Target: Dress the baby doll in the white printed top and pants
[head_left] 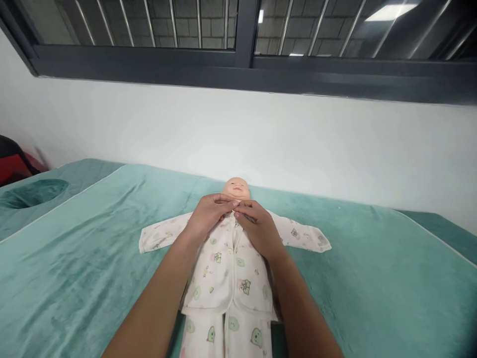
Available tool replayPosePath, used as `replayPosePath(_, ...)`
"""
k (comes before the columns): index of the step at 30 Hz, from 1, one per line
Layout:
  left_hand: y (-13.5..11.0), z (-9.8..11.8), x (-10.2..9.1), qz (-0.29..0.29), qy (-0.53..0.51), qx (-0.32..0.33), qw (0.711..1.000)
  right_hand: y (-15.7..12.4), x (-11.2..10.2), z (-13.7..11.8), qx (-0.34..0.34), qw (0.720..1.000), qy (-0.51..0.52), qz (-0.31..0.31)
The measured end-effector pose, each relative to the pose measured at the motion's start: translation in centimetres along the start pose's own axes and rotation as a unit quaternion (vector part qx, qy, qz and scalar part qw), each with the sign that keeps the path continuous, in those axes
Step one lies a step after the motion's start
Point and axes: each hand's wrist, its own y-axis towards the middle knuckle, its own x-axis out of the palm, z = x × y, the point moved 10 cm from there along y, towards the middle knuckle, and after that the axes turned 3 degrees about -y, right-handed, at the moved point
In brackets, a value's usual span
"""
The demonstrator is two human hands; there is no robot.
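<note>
A baby doll (236, 187) lies on its back on a teal blanket (74, 258), head towards the wall. It wears a white printed shirt (231, 263) with sleeves spread out to both sides, and matching trousers (227, 333). My left hand (208, 214) and my right hand (257, 226) meet at the shirt's collar just under the doll's chin. Both hands have their fingers pinched on the collar edges at the top of the front placket. The doll's neck and upper chest are hidden by my hands.
The blanket covers a bed against a white wall (261, 139) under a dark-framed barred window (238, 49). A teal pillow (33, 191) and something red and black (11, 161) lie at the far left.
</note>
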Motion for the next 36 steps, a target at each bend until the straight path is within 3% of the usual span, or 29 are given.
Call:
replayPosePath(4,0.2,-0.4,-0.5,0.017,-0.007,-0.008,1.0,-0.1,0.5,-0.3,-0.001,0.999,-0.01,-0.036)
replayPosePath(9,0.6,-0.9,-0.3,0.006,-0.048,0.002,0.999,0.0,0.1,1.1,0.035,0.998,0.047,-0.027)
replayPosePath(14,0.4,-0.6,-0.7,0.028,0.01,0.016,0.999,0.0,0.1,2.4,0.071,0.988,0.129,-0.048)
replayPosePath(20,0.4,0.2,-1.3,0.073,0.168,0.05,0.982,-0.1,-1.2,4.5,0.139,0.982,0.116,0.062)
replayPosePath(26,-1.2,0.2,-0.9,0.052,0.202,0.138,0.968,-0.2,-0.9,2.8,0.132,0.991,-0.021,-0.021)
replayPosePath(31,-2.6,-0.3,-1.1,0.032,0.197,0.159,0.967,-0.9,0.2,0.6,0.111,0.981,-0.114,-0.108)
replayPosePath(36,-2.9,0.3,-0.3,-0.013,0.217,0.171,0.961,-1.6,0.3,-0.5,0.106,0.972,-0.17,-0.125)
